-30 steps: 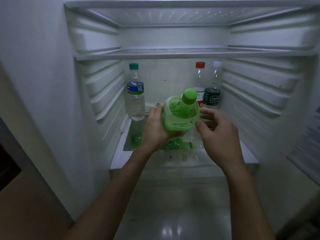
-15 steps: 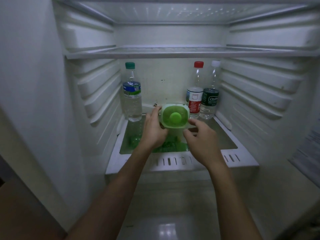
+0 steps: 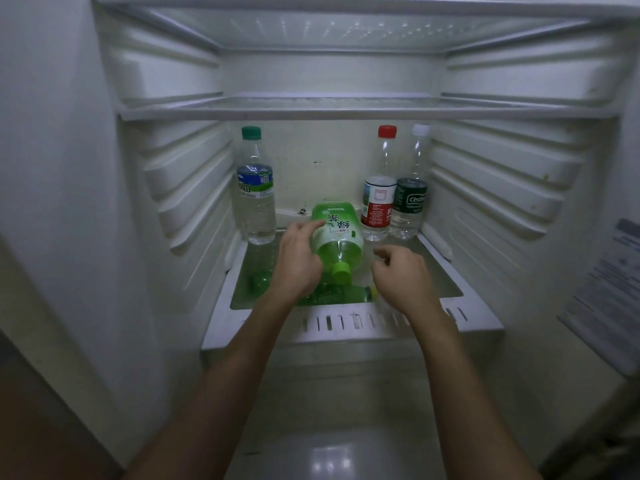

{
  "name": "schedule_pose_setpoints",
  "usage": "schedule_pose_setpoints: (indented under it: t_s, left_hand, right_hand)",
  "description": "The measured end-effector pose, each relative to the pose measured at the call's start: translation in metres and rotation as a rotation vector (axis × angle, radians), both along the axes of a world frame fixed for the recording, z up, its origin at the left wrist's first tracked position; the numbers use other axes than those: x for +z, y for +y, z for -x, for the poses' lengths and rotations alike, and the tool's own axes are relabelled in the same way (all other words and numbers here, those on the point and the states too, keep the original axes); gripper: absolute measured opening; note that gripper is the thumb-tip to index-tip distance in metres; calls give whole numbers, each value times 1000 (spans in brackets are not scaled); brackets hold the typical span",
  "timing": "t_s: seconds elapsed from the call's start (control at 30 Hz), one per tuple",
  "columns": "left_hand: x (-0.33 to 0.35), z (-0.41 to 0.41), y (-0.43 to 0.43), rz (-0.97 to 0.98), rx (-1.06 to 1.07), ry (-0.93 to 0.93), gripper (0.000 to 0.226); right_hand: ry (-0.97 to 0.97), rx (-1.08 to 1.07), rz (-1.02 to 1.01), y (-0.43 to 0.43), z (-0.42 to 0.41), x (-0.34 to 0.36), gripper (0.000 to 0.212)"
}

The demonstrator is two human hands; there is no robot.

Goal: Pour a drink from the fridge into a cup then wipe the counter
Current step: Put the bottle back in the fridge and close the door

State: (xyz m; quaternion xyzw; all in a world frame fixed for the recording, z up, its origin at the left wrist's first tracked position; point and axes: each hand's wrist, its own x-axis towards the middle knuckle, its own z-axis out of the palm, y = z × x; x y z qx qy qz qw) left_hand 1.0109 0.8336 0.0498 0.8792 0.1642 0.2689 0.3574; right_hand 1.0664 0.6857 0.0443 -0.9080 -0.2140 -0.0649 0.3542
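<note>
We grip the green bottle (image 3: 337,237), Chinese writing on its label, in our left hand (image 3: 298,261), cap toward us, above the fridge shelf (image 3: 478,322). Our right hand (image 3: 401,275) hangs loosely curled and empty beside it. Behind, a water bottle (image 3: 410,202) reads "Cest".

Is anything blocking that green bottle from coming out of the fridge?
Nothing visible does. The left hand grips the green bottle, its cap pointing out of the fridge. The clear bottles stand behind it at the back wall, and the right hand hovers empty to one side. The cup is not in view.
</note>
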Motion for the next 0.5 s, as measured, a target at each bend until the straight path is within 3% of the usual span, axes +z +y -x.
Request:
schedule_pose_setpoints:
  t_s: [0.2,0.5]
  left_hand:
    - [-1,-1,-10,-228,-42,-10,59]
    - [-6,0,-13,-250,-34,-38,61]
  right_hand:
    - [4,33,9,-15,10,-16,31]
    - [-106,-87,-96,-47,57,-30,29]
